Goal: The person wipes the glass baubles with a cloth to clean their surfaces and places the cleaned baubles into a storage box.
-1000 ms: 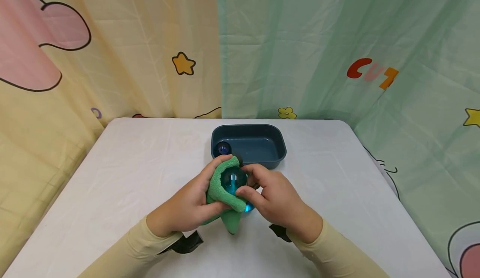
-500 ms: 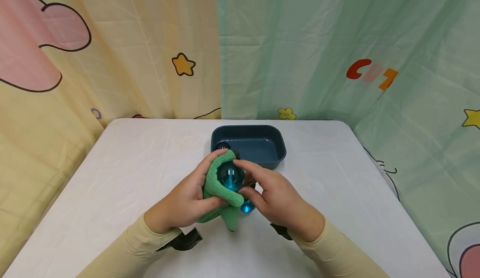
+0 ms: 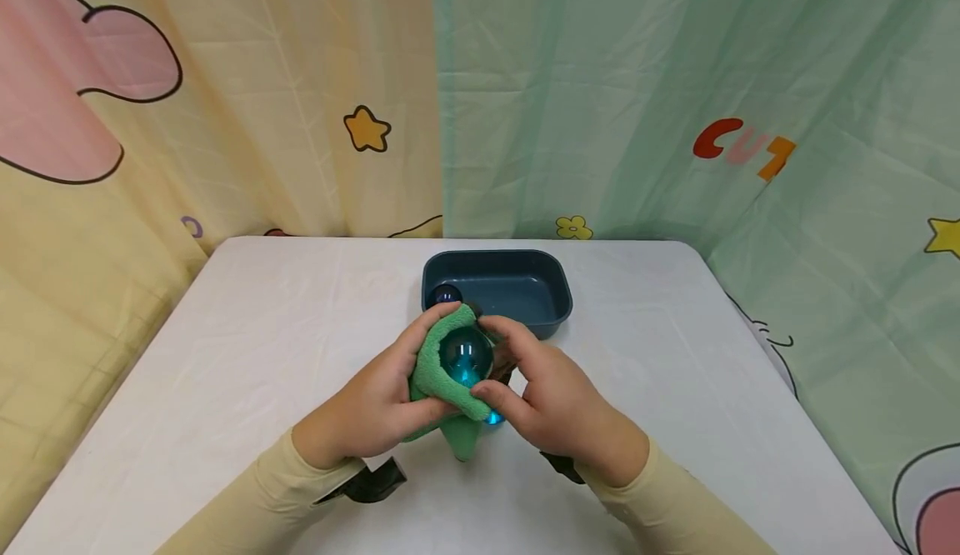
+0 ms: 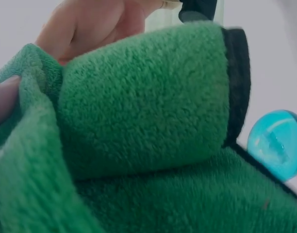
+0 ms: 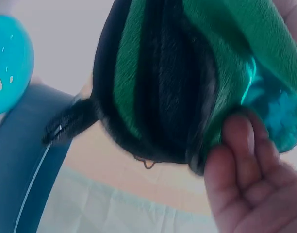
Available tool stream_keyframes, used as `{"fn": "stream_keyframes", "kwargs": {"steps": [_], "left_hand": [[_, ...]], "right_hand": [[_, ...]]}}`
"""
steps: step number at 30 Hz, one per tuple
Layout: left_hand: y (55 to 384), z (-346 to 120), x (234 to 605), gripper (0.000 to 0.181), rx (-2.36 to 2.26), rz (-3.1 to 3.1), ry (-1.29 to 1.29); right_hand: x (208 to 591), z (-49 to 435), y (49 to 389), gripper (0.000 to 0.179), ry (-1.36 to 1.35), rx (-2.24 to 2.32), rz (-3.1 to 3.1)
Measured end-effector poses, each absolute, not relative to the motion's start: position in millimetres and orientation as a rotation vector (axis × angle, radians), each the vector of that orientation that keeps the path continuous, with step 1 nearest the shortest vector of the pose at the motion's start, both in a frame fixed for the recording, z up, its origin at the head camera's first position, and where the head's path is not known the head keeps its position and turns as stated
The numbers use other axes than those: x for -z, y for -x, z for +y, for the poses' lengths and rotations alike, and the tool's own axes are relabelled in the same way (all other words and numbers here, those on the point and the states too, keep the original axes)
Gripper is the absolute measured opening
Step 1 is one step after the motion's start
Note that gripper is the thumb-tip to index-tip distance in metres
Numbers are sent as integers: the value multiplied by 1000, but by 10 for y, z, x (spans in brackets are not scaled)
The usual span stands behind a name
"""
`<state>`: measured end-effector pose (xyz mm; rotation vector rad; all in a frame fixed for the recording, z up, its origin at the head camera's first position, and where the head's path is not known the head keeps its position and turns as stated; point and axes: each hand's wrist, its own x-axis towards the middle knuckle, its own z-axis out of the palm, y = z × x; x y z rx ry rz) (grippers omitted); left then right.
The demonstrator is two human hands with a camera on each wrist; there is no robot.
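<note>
A green plush cloth [image 3: 433, 380] with dark edging is folded round a clear teal ball [image 3: 467, 355]. My left hand [image 3: 375, 397] grips the cloth from the left, thumb in front and fingers at its upper edge. From the other side my right hand [image 3: 551, 392] holds the ball with thumb and fingers curled at its surface. The right wrist view shows those fingers against the cloth [image 5: 163, 82] and the ball [image 5: 277, 109]. A second bright blue ball [image 3: 495, 417] shows partly below the wrapped one, and the left wrist view has a blue ball [image 4: 277, 145] beyond the cloth's edge.
Behind the hands stands a dark blue rectangular bin [image 3: 555, 309], with a dark blue ball [image 3: 446, 293] in its left part. The white table [image 3: 262, 330] reaches back to patterned curtains [image 3: 600, 80].
The cloth and ball rose slightly and moved left, then came back down and right. My right fingers shifted over the top of the ball and back to its side.
</note>
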<state>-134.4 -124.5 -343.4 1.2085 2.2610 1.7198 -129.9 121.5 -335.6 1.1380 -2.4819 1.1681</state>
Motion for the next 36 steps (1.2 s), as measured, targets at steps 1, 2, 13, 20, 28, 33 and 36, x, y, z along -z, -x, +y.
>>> {"fn": "stream_keyframes", "kwargs": {"steps": [1, 2, 13, 20, 28, 33, 36], "left_hand": [[1346, -1254, 3431, 87, -1725, 2260, -1205], [1347, -1262, 3426, 87, -1731, 2260, -1203], [1326, -1243, 3415, 86, -1718, 2239, -1168], [1321, -1235, 3452, 87, -1677, 2284, -1163], [1342, -1285, 3403, 90, -1754, 2241, -1162], [1328, -1278, 3382, 90, -1763, 2207, -1140], [1321, -1268, 3387, 89, -1751, 2211, -1132]], "right_hand": [[3352, 1222, 1301, 62, -1171, -1156, -2481], [3349, 1227, 1306, 64, -1202, -1146, -2482], [3378, 1217, 1307, 49, -1141, -1094, -2479], [3399, 1197, 1313, 36, -1057, -1165, -2483], [3366, 1222, 1331, 66, -1258, -1142, -2413], [3333, 1208, 1311, 63, -1193, -1082, -2472], [3339, 1207, 1307, 60, -1159, -1085, -2474]]}}
